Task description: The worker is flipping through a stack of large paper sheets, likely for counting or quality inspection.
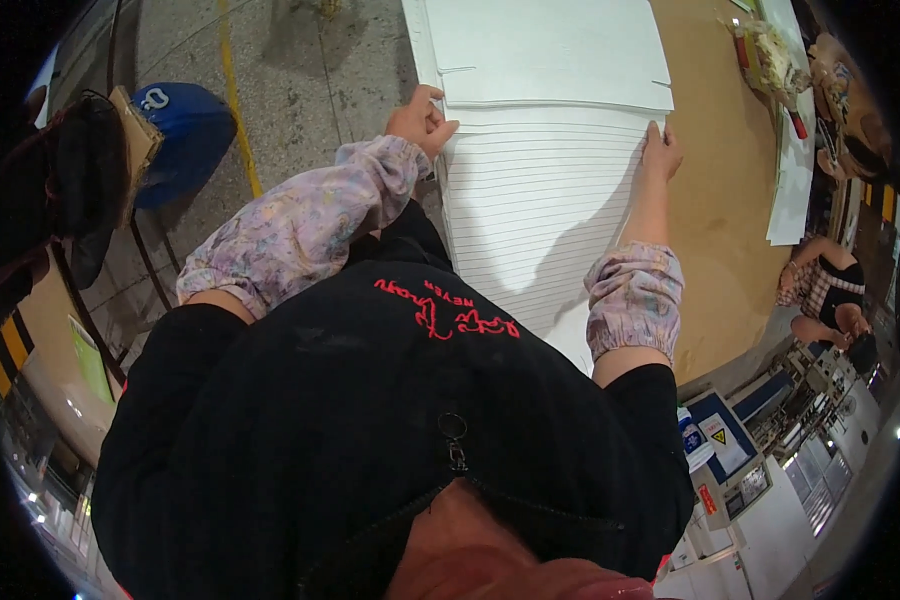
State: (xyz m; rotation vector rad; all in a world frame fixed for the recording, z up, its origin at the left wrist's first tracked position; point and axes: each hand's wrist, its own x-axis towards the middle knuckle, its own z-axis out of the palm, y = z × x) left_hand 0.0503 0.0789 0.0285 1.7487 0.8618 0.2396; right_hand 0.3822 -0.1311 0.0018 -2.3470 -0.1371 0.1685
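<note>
A big stack of white sheets (535,200) lies on the brown worktop (715,200), fanned out so that many thin edges show like steps. More white sheets (545,50) lie flat on top at the far end of the stack. The left hand (422,120) sits at the left edge of the stack, just where the top sheets begin. Its grip is curled and pinching the edge of the sheets. The right hand (660,152) sits at the right edge of the stack. Its fingers are pressed together and lie flat on the paper, so it touches the sheets but I cannot tell if it holds any. Both arms wear flowery sleeve covers (300,225) over a black top (390,420). On the floor to the left stands a blue stool (185,130). Far off on the right side of the worktop lie some more white papers (795,180), well apart from the stack. Another person (825,290) sits past the right end of the worktop.
</note>
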